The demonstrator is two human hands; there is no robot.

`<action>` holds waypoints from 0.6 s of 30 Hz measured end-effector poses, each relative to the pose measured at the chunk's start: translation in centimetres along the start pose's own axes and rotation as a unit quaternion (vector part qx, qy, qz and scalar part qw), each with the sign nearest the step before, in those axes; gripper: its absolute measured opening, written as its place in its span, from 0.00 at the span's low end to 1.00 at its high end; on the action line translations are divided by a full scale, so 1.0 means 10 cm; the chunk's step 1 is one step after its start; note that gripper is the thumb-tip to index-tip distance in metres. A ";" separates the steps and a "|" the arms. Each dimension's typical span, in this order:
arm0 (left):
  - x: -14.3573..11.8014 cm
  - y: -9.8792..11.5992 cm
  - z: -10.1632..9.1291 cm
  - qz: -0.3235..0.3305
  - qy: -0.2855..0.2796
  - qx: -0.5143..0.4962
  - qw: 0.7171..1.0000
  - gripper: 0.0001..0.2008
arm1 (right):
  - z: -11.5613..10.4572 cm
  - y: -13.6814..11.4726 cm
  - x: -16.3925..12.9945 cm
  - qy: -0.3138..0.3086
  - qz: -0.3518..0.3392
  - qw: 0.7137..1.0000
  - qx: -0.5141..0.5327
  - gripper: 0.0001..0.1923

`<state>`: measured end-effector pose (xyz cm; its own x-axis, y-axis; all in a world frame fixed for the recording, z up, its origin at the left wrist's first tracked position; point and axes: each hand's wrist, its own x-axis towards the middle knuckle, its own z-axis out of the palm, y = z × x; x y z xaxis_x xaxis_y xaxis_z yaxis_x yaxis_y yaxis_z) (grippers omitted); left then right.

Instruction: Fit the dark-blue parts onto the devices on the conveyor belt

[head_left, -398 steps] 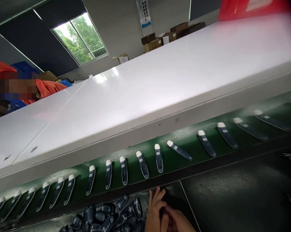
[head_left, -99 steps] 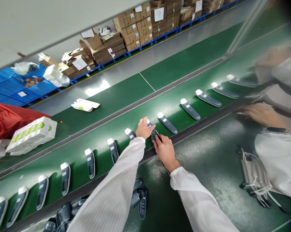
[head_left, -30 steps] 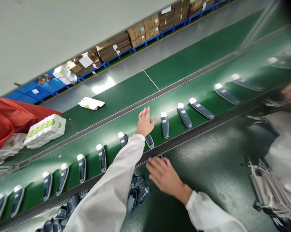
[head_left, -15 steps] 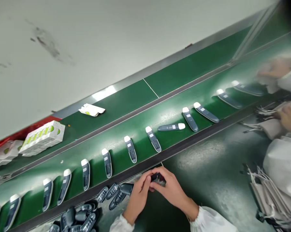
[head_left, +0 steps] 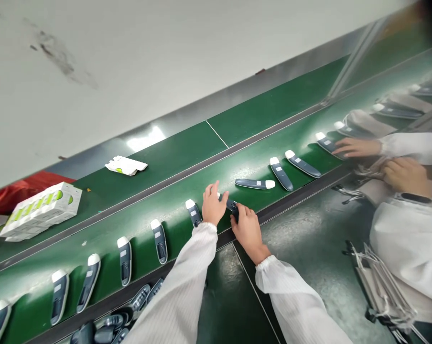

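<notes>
A dark blue-grey handheld device (head_left: 232, 204) with a white tip lies on the green belt between my two hands. My left hand (head_left: 213, 206) is at its upper left, fingers bent and thumb against it, covering part of the white tip. Around its lower end curl the fingers of my right hand (head_left: 247, 228); whether a small cover is under them is hidden. Just left of my left hand lies another device (head_left: 193, 212), partly behind my wrist. Loose dark shell pieces (head_left: 140, 297) are heaped at the lower left, partly behind my left sleeve.
More devices line the belt (head_left: 180, 248), some with an open compartment, like this one (head_left: 159, 241). White-and-green boxes (head_left: 44, 210) and a flattened carton (head_left: 126, 165) lie on the far strip. At right, a co-worker's hand (head_left: 359, 147) touches a device; grey corded pouches (head_left: 381, 291) lie nearby.
My hands have moved up from the near table edge, where they held a small dark piece, onto a device on the belt. The co-worker's hand has reached onto a device at right.
</notes>
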<state>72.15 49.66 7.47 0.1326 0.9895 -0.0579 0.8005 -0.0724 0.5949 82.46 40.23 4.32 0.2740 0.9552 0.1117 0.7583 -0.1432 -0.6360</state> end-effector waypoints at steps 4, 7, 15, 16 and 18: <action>0.28 0.10 0.25 0.006 -0.060 0.085 0.995 0.27 | -0.11 0.19 0.14 0.021 -0.029 0.999 -0.039 0.28; 0.31 0.05 0.38 0.058 -0.055 0.090 0.993 0.23 | -0.21 0.38 0.25 -0.014 -0.079 0.994 -0.080 0.29; 0.29 -0.02 0.54 0.108 -0.041 0.066 0.991 0.19 | -0.14 0.59 0.17 -0.080 -0.130 0.976 -0.154 0.19; 0.29 -0.01 0.56 0.106 -0.048 0.061 0.991 0.19 | -0.11 0.61 0.16 -0.081 -0.131 0.975 -0.157 0.19; 0.33 0.03 0.62 0.106 -0.065 0.051 0.991 0.21 | -0.08 0.65 0.16 -0.084 -0.134 0.974 -0.164 0.21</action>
<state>76.43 52.16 2.50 0.3728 0.9267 -0.0468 0.8005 -0.2957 0.5213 88.33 40.62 0.94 -0.0391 0.9946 0.0966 0.9446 0.0683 -0.3209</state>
